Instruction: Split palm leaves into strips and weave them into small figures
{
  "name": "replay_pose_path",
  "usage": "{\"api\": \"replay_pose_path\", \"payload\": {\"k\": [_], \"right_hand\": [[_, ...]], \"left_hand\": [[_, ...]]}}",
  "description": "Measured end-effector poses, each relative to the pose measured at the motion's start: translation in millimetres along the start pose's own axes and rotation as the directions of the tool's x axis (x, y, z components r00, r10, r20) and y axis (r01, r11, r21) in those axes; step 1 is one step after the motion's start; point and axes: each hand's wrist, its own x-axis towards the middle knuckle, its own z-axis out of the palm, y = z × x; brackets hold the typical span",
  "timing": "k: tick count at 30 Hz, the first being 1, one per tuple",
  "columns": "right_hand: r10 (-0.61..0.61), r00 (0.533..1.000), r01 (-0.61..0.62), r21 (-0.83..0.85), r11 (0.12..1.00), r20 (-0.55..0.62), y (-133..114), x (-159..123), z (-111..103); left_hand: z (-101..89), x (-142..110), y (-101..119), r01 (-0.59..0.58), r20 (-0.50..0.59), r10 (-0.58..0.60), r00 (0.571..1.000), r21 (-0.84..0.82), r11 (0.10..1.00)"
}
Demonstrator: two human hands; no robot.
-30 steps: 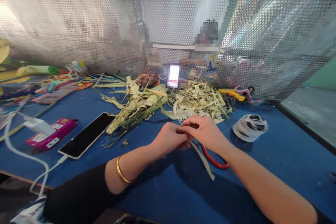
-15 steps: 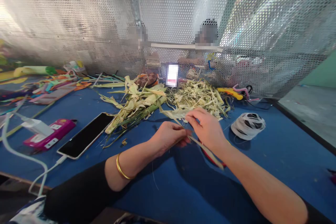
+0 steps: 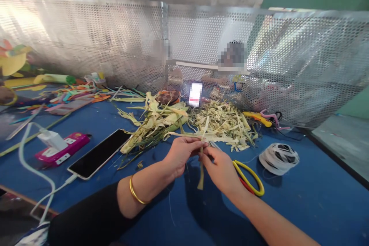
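At the centre of the head view, the pale leaf strip point(image 3: 201, 177) is held above the blue table point(image 3: 296, 207). The left hand point(image 3: 178, 154) grips it between thumb and fingers; the right hand point(image 3: 219, 167) is closed on it, its fingertips beside those of the left. The fingers cover the middle of the strip, so its folds and any knot cannot be made out. One end hangs below the fingers, toward the wearer.

The right forearm partly covers the red loop point(image 3: 246, 186); the yellow loop point(image 3: 261, 183) lies against it. Whether both belong to one tool cannot be determined. Beyond the hands, the husk bundle point(image 3: 161, 121) and the scrap pile point(image 3: 223, 123) extend toward the perforated panel point(image 3: 198, 34), behind which shapes are blurred or pixelated.

Table surface extends from the right forearm to the dark right edge point(image 3: 340, 157), with the white spool point(image 3: 279, 159) near the scrap pile. On the left side, the phone point(image 3: 99, 154) and its cable point(image 3: 56, 188) lie alongside the left forearm. Both forearms are cut off by the lower frame edge.
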Motion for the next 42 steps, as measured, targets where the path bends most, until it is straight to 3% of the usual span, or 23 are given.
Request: {"api": "replay_pose_path", "payload": {"k": [5,12,16,21,25,28,31,34,37,39,42], "right_hand": [[-0.012,0.996,-0.001,0.144,0.990,0.089,-2.8,-0.4,-5.4],[-0.085,0.982,0.047,0.220,0.974,0.167,-4.3,1.9,-10.2],[-0.125,0.975,0.083,0.220,0.972,0.182,-7.1,3.0,-14.2],[-0.061,0.990,0.035,0.194,0.980,0.127,-7.4,3.0,-12.5],[-0.082,0.993,0.071,0.134,0.988,0.081,-4.1,1.5,-5.5],[-0.190,0.976,0.183,0.074,0.980,0.107,-4.4,-1.4,-3.5],[-0.282,0.954,0.292,-0.099,0.951,0.106,-7.8,-4.6,-9.4],[-0.397,0.918,0.376,-0.315,0.871,-0.003,-9.9,-4.0,-22.6],[-0.460,0.869,0.344,-0.447,0.826,-0.181,-5.3,2.6,-35.0],[-0.416,0.892,0.292,-0.478,0.828,-0.175,0.8,7.8,-38.2],[-0.306,0.951,0.266,-0.413,0.871,-0.034,6.8,10.6,-34.5]], "left_hand": [[0.8,0.6,2.5,-0.028,-0.035,0.027,0.999,-0.017,0.999],[1.9,-0.5,5.3,-0.082,-0.040,0.080,0.996,-0.028,0.996],[1.1,0.2,6.8,-0.071,-0.058,0.069,0.996,-0.041,0.997],[-2.0,1.5,10.3,0.020,-0.006,-0.020,1.000,-0.070,0.997],[-2.4,-0.2,10.9,0.039,-0.024,-0.042,0.999,-0.104,0.994],[-1.7,-0.8,9.2,0.041,-0.075,-0.047,0.996,-0.089,0.995],[-1.8,-0.4,9.2,0.025,-0.073,-0.029,0.997,-0.060,0.998],[-2.7,-0.8,11.6,-0.051,-0.056,0.051,0.997,0.002,0.999],[-2.8,-2.8,13.1,-0.056,-0.012,0.057,0.998,0.073,0.996],[-2.2,-4.4,12.7,-0.030,0.003,0.030,1.000,0.098,0.995],[-0.8,-5.4,10.8,-0.033,-0.008,0.034,0.999,0.132,0.991]]}}
